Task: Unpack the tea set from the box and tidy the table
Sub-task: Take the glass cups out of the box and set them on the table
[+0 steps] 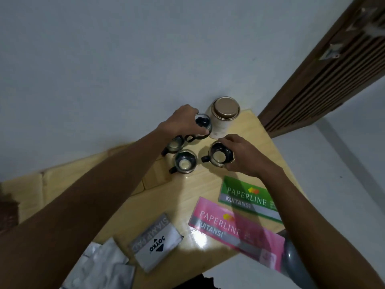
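Observation:
Several small glass tea cups with black handles stand at the far end of the wooden table (187, 197). My left hand (181, 124) grips the far cup (204, 123) from its left side, close to a white jar with a brown lid (225, 113). My right hand (245, 155) holds the right cup (219, 156) by its rim and side. Between the hands, a third cup (185, 162) stands free near the middle, and another cup (174, 144) lies partly hidden under my left wrist. No box is in view.
A green receipt book (243, 195) and a pink receipt book (231, 228) lie at the right. A grey stamp pad box (155, 245) and crumpled white wrapping (104, 265) sit near the front edge. A brown slatted door (325, 65) stands at the right.

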